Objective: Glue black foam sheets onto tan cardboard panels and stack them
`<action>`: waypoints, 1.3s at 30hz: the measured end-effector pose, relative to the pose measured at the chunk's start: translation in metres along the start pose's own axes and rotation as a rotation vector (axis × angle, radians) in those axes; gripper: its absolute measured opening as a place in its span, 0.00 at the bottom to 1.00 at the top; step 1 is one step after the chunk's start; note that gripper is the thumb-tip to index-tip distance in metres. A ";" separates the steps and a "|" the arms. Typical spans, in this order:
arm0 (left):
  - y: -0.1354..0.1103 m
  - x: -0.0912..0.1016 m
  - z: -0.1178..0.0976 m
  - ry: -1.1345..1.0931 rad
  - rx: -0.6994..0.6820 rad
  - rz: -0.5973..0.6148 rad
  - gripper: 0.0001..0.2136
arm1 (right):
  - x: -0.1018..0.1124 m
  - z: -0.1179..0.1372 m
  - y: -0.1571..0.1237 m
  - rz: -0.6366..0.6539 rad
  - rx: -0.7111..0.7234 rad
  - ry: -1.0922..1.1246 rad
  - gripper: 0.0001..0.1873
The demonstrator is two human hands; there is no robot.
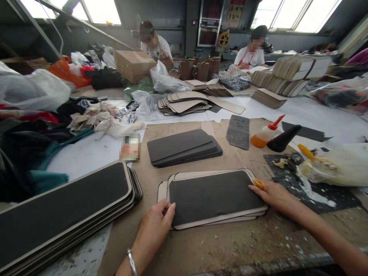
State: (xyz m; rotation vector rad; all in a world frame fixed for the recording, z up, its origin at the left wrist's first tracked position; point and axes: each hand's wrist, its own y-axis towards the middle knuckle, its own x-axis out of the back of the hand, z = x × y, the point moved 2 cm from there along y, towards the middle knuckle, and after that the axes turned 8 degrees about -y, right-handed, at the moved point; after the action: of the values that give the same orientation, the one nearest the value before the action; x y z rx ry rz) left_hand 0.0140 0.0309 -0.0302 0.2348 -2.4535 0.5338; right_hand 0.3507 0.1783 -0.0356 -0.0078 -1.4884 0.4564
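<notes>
Centrally, on the near part of the brown paper sheet (201, 249), a black rectangular panel with a pale border (214, 199) lies on top of a stack of similar rounded-corner pieces, whose pale edges fan out slightly. The left hand (158, 218) is at its left edge, thumb against the rim and fingers curled; how firmly they grip, I cannot tell. The right hand (271, 195), at the far right corner, is closed on a small yellow piece (258, 184), mostly covered by the fingers, so its full shape is hidden.

To the right, a translucent squeeze bottle (263, 135) with a red nozzle leans over, amber liquid in its lower part, just beside a black cone-shaped object (284, 138). Nearer, a clear plastic bag (345, 165) holds a pale yellowish mass; a yellow handle (306, 152) sticks up at its left end.

On the far left, a cardboard box (133, 65) hides its contents, and crumpled white plastic bags (37, 90) show theirs only dimly. A long stack of black panels (66, 214) is cut off at the left, and a small card (130, 147) is too blurred to read.
</notes>
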 end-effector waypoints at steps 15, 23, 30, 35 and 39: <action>-0.001 0.001 0.000 -0.088 -0.004 0.036 0.17 | 0.015 0.009 0.004 0.150 -0.047 -0.069 0.13; 0.002 -0.002 0.007 -0.055 -0.015 0.061 0.19 | 0.026 0.020 -0.003 0.152 -0.046 -0.103 0.13; 0.006 -0.005 0.015 -0.076 -0.022 0.047 0.20 | 0.027 0.018 -0.001 0.159 -0.060 -0.086 0.13; 0.006 -0.006 0.016 -0.061 -0.025 0.032 0.20 | 0.032 0.022 -0.004 0.161 -0.056 -0.087 0.13; 0.006 -0.007 0.014 -0.021 -0.006 0.041 0.19 | 0.034 0.022 -0.003 0.154 -0.064 -0.092 0.13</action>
State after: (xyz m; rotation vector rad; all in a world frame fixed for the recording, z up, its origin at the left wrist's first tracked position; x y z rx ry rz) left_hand 0.0108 0.0304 -0.0461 0.1894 -2.4848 0.5440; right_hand 0.3307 0.1794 -0.0001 -0.1546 -1.5990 0.5387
